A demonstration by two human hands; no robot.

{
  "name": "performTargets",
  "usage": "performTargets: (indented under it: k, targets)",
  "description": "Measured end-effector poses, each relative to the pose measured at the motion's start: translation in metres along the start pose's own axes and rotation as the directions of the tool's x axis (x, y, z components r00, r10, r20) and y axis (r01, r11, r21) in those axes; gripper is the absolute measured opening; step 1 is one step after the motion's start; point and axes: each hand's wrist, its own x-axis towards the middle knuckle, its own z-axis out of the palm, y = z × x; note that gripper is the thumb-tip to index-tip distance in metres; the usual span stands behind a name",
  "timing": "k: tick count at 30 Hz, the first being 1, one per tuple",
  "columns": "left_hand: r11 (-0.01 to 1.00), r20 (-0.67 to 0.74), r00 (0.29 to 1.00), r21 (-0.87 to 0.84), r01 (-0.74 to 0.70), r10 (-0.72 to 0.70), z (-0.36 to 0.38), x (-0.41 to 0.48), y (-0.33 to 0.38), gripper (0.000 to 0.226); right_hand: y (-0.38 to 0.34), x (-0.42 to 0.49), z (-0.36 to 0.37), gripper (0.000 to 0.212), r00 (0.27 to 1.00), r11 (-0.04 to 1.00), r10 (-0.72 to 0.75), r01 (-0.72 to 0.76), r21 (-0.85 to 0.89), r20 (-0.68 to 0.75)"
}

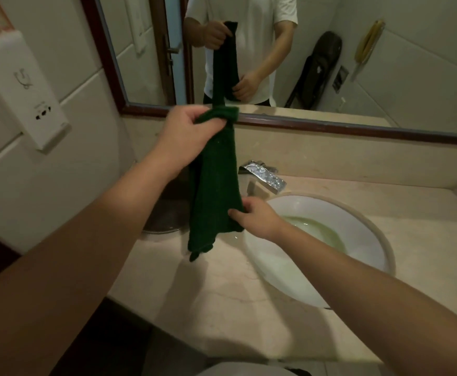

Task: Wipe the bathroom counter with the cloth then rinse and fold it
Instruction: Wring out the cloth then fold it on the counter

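A dark green cloth [215,191] hangs lengthwise in the air above the left part of the beige stone counter [222,283]. My left hand [192,131] grips its top end, up near the mirror's lower frame. My right hand [257,217] pinches the cloth's right edge lower down, just left of the white sink basin [363,232]. The cloth's bottom corner dangles a little above the counter. Pale greenish water lies in the basin.
A chrome faucet [264,175] stands behind the basin. A round metal lid or pot [165,215] sits at the counter's back left, partly behind the cloth. A white wall dispenser [26,90] hangs at the left. The mirror [330,63] spans the back wall.
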Motion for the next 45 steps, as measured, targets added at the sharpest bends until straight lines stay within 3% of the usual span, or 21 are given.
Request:
performTargets:
  k: [3, 6, 10, 13, 17, 19, 20, 22, 23, 25, 28, 30, 35, 39, 41, 43, 45]
  targets:
    - [1.0, -0.124, 0.992, -0.001, -0.009, 0.009, -0.022, 0.014, 0.004, 0.01, -0.007, 0.006, -0.02, 0.016, 0.986, 0.994, 0.057, -0.041, 0.104, -0.155]
    - [0.993, -0.227, 0.974, -0.114, 0.003, -0.029, -0.046, 0.025, 0.008, 0.005, -0.024, 0.021, -0.057, 0.019, 0.929, 0.986, 0.061, 0.0, 0.164, -0.365]
    - [0.937, -0.298, 0.949, -0.348, -0.009, -0.102, -0.075, 0.026, 0.01, 0.009, -0.054, 0.027, -0.096, 0.014, 0.857, 0.981, -0.078, 0.158, 0.115, -0.51]
    - [0.909, -0.302, 0.949, -0.415, -0.042, -0.094, -0.086, 0.012, -0.002, 0.011, -0.065, 0.013, -0.103, 0.01, 0.834, 0.966, -0.191, 0.253, 0.05, -0.517]
    - [0.898, -0.274, 0.952, -0.439, 0.003, -0.137, -0.084, -0.046, -0.033, 0.027, -0.046, -0.024, -0.086, 0.009, 0.918, 0.959, -0.274, 0.284, -0.008, -0.288]
    - [0.905, -0.233, 0.949, -0.413, 0.102, -0.214, -0.082, -0.092, -0.06, 0.044, -0.029, -0.048, -0.074, 0.025, 0.95, 0.957, -0.29, 0.287, -0.047, -0.117]
    - [0.903, -0.212, 0.943, -0.4, 0.154, -0.255, -0.082, -0.117, -0.075, 0.041, -0.021, -0.059, -0.068, 0.031, 0.964, 0.963, -0.267, 0.266, -0.041, -0.013]
    - [0.867, -0.137, 0.922, -0.412, 0.279, -0.362, -0.081, -0.168, -0.101, 0.013, -0.004, -0.075, -0.056, 0.034, 0.965, 0.985, -0.172, 0.175, 0.003, 0.196]
    - [0.838, -0.117, 0.89, -0.409, 0.361, -0.44, -0.081, -0.19, -0.113, 0.03, 0.004, -0.081, -0.05, 0.031, 0.951, 0.993, -0.114, 0.118, 0.006, 0.288]
    - [0.759, -0.093, 0.807, -0.415, 0.501, -0.583, -0.082, -0.225, -0.134, 0.034, 0.021, -0.087, -0.039, 0.022, 0.902, 0.998, -0.021, 0.048, -0.051, 0.432]
    - [0.685, -0.059, 0.742, -0.44, 0.581, -0.668, -0.075, -0.245, -0.151, 0.046, 0.046, -0.079, -0.023, 0.029, 0.875, 0.995, 0.075, -0.033, -0.096, 0.479]
    - [0.672, -0.091, 0.71, -0.427, 0.605, -0.698, -0.068, -0.239, -0.163, 0.028, 0.059, -0.066, -0.013, 0.035, 0.888, 0.99, 0.126, -0.084, -0.114, 0.441]
    - [0.734, -0.215, 0.704, -0.267, 0.624, -0.677, -0.055, -0.193, -0.198, 0.011, 0.065, -0.027, 0.003, 0.032, 0.944, 0.974, 0.188, -0.145, -0.172, 0.272]
    - [0.764, -0.293, 0.712, -0.136, 0.63, -0.639, -0.055, -0.152, -0.221, 0.009, 0.063, 0.009, 0.009, 0.027, 0.973, 0.962, 0.19, -0.158, -0.222, 0.132]
    - [0.764, -0.356, 0.703, -0.053, 0.643, -0.616, -0.056, -0.141, -0.231, 0.018, 0.065, 0.021, 0.011, 0.027, 0.983, 0.941, 0.18, -0.159, -0.3, 0.041]
    - [0.732, -0.437, 0.701, 0.13, 0.669, -0.563, -0.051, -0.141, -0.231, 0.032, 0.071, 0.022, 0.015, 0.041, 0.982, 0.866, 0.186, -0.177, -0.468, -0.027]
    - [0.665, -0.487, 0.756, 0.39, 0.637, -0.438, -0.035, -0.15, -0.218, 0.029, 0.082, 0.016, 0.022, 0.047, 0.985, 0.793, 0.172, -0.147, -0.591, -0.015]
